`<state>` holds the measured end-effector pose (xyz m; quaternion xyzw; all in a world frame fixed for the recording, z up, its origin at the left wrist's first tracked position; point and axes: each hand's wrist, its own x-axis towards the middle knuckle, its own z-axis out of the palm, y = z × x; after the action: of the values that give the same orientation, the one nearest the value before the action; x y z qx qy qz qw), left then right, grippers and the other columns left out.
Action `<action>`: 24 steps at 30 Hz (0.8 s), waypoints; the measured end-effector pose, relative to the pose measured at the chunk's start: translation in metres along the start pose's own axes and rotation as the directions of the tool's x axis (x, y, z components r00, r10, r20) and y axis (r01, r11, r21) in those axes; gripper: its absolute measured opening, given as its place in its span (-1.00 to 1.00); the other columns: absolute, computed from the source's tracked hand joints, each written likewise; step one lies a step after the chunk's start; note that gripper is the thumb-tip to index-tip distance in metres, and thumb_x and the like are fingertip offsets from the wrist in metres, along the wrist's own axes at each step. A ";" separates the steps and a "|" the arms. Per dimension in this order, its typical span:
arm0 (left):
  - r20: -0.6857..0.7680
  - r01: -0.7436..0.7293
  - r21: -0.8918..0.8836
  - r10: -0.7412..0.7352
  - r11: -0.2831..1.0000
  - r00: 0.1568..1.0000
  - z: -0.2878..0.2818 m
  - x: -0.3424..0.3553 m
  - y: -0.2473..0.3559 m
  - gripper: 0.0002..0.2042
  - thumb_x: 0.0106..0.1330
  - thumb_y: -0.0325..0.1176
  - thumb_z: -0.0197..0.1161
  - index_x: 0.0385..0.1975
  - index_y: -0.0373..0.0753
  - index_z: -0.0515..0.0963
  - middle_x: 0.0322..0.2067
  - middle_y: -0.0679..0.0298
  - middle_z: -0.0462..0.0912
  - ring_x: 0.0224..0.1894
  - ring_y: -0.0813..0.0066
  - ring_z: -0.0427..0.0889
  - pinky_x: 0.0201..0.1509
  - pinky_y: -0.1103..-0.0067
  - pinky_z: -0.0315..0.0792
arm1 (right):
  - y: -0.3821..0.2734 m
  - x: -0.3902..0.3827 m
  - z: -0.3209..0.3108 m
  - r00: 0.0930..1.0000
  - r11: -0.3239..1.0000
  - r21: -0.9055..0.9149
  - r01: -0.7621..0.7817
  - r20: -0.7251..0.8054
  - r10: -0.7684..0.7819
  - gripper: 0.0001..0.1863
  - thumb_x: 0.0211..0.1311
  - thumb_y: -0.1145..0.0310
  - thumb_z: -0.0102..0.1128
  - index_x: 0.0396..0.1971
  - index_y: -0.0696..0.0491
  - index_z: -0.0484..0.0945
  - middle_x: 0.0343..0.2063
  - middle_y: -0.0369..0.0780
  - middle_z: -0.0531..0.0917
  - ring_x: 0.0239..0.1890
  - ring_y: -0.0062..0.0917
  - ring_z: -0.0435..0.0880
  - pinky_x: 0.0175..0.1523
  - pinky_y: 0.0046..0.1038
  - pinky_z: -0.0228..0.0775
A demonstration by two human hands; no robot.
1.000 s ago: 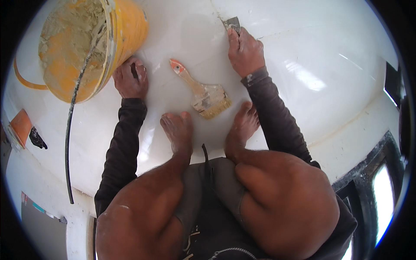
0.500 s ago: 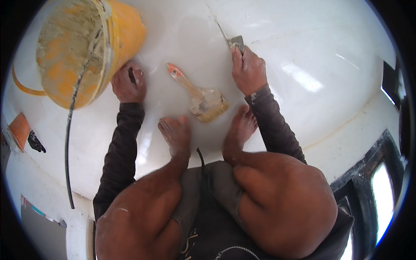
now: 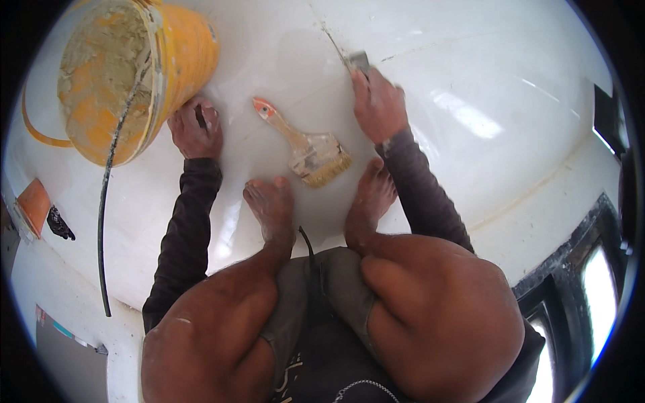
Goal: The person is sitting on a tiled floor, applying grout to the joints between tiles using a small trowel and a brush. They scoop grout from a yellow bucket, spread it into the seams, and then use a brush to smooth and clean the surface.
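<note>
My right hand (image 3: 380,107) grips a small grey putty scraper (image 3: 359,59) against the white glossy floor (image 3: 484,74), on a thin dark joint line streaked with filler. My left hand (image 3: 195,134) is low beside the yellow bucket (image 3: 191,47), fingers curled around something dark that I cannot make out. The bucket holds greyish-beige paste (image 3: 101,60), and a long black rod or hose (image 3: 105,215) leans out of it. A wide, paint-crusted brush (image 3: 302,148) with a red-tipped handle lies between my hands, just beyond my bare feet.
An orange angular object (image 3: 32,201) lies at the far left beside a crumpled black item (image 3: 60,225). My bent legs fill the lower middle. Dark-framed openings with bright panes (image 3: 596,289) stand at the right, below a pale ledge or edge.
My right hand with the scraper has come down along the joint line toward me, then shifted slightly up and left. My left hand stays beside the bucket.
</note>
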<state>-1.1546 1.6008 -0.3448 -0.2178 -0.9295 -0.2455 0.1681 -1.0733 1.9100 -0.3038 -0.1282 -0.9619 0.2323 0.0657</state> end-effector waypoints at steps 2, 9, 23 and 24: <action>0.069 0.077 0.014 -0.078 0.997 0.995 -0.001 -0.001 0.002 -0.87 0.32 -0.25 0.18 -0.34 -0.16 0.51 -0.45 0.26 0.57 -0.32 0.19 0.51 -0.14 0.32 0.39 | -0.007 0.011 -0.002 0.997 0.995 -0.067 0.067 -0.037 -0.070 -0.74 0.43 0.22 -0.03 -0.37 0.08 0.50 -0.62 -0.07 0.57 -0.51 -0.10 0.59 -0.37 -0.13 0.41; -0.001 -0.007 -0.014 0.007 1.000 1.000 -0.001 0.005 0.006 -0.87 0.32 -0.27 0.19 -0.32 -0.17 0.51 -0.36 0.18 0.58 -0.27 0.11 0.52 -0.14 0.29 0.39 | -0.017 0.026 -0.013 0.979 0.983 0.082 -0.166 0.136 0.153 -0.72 0.40 0.21 -0.04 -0.36 0.12 0.47 -0.62 0.07 0.59 -0.55 0.06 0.57 -0.36 -0.03 0.44; 0.064 0.083 -0.036 -0.080 0.996 0.995 -0.003 0.020 -0.011 -0.91 0.27 -0.34 0.20 -0.31 -0.16 0.50 -0.33 0.21 0.57 -0.28 0.14 0.52 -0.15 0.30 0.40 | -0.012 0.026 0.006 0.979 0.986 0.041 -0.161 0.135 0.154 -0.74 0.38 0.23 0.03 -0.42 0.12 0.46 -0.68 0.00 0.55 -0.59 0.01 0.56 -0.38 -0.04 0.41; 0.014 -0.015 -0.043 0.016 0.999 1.000 -0.002 0.021 -0.010 -0.91 0.26 -0.34 0.20 -0.31 -0.16 0.50 -0.33 0.22 0.57 -0.29 0.15 0.52 -0.15 0.31 0.40 | -0.011 0.023 0.003 0.933 0.959 0.028 -0.281 0.244 0.266 -0.73 0.37 0.22 0.02 -0.39 0.14 0.45 -0.69 0.03 0.55 -0.58 0.07 0.56 -0.36 0.00 0.41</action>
<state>-1.1768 1.5983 -0.3379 -0.2304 -0.9234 -0.2627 0.1588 -1.0981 1.9052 -0.2999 -0.2300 -0.9279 0.2828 -0.0787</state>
